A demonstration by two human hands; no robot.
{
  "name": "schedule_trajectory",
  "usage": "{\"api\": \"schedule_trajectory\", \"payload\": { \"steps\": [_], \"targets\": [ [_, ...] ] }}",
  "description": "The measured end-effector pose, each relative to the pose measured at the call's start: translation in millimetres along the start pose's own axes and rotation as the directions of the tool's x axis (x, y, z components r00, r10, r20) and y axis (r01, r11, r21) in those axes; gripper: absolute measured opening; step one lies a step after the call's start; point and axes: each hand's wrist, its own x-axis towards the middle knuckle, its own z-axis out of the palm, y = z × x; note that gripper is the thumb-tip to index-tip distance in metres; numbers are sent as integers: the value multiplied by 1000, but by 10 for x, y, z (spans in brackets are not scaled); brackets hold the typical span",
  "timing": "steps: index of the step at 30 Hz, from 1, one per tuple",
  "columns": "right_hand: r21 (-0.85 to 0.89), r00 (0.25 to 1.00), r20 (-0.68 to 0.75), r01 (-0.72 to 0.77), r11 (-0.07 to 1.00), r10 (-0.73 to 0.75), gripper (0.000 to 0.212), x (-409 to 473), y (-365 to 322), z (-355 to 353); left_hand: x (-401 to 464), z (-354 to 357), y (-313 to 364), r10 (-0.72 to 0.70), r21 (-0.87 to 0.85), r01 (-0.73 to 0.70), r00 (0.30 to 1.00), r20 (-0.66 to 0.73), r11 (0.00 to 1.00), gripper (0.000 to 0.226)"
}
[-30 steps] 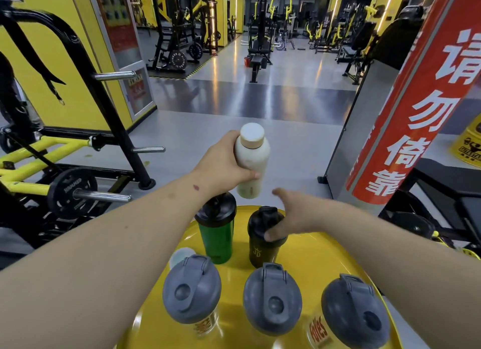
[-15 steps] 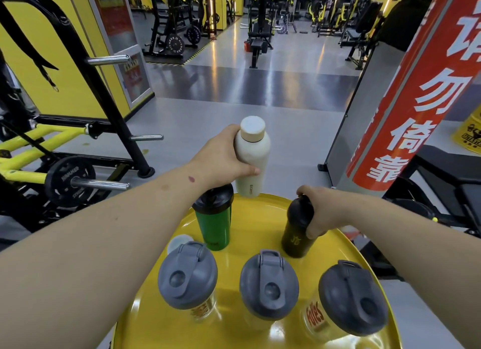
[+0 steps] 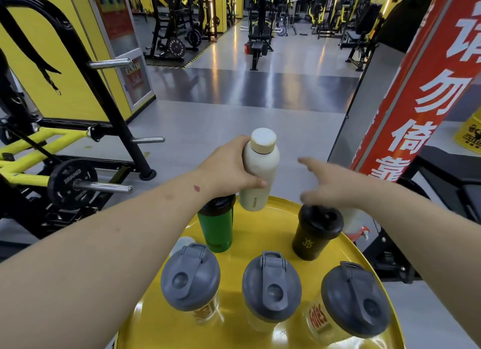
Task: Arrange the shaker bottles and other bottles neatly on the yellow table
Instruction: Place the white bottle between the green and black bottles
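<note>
The round yellow surface (image 3: 263,234) carried five bottles. At the near edge three clear shakers with grey lids stood in a row: left (image 3: 191,278), middle (image 3: 272,287), right (image 3: 354,300). Behind them a green shaker (image 3: 217,229) stood on the left and a black shaker (image 3: 316,234) on the right, well apart.

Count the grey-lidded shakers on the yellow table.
3, in a row along the near edge: one at left, one in the middle, one at right. None seems hidden.
</note>
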Motion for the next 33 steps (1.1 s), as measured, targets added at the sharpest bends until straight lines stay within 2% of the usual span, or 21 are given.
{"api": "schedule_trajectory", "payload": {
  "steps": [2, 4, 9, 13, 16, 18, 23, 28, 33],
  "targets": [
    [265, 973, -180, 192, 945, -147, 96, -46, -197, -175, -24, 24, 35, 5, 18, -6, 1000, 24, 1000, 79],
    [387, 940, -233, 324, 864, -248, 86, -81, -386, -257, -47, 50, 85, 1, 28, -3, 999, 49, 1000, 75],
    [155, 921, -278, 323, 934, -272, 51, -27, -585, -149, -120, 121, 169, -32, 98, 19, 991, 128, 995, 74],
    [131, 921, -265, 328, 936, -286, 40, 40, -560, -7, -184, 71, 178, 17, 304, -72, 983, 181, 950, 85],
    [81, 931, -232, 308, 948, -283, 43, 108, -566, 160, -261, -174, 133, 75, 463, -120, 990, 116, 878, 102],
    [54, 947, -198, 267, 962, -252, 43, 138, -560, 269, -324, -356, 44, 45, 503, -88, 994, 96, 860, 105],
    [-11, 962, -150, 228, 974, -227, 41, 195, -492, 455, -514, -426, -267, -203, 500, 74, 957, 208, 863, 120],
    [15, 967, -151, 210, 978, -205, 42, 249, -468, 483, -586, -274, -406, -159, 432, 86, 978, 135, 898, 103],
    [30, 966, -156, 214, 976, -207, 47, 255, -454, 504, -596, -245, -490, -136, 400, 85, 986, 101, 913, 98]
  ]
}}
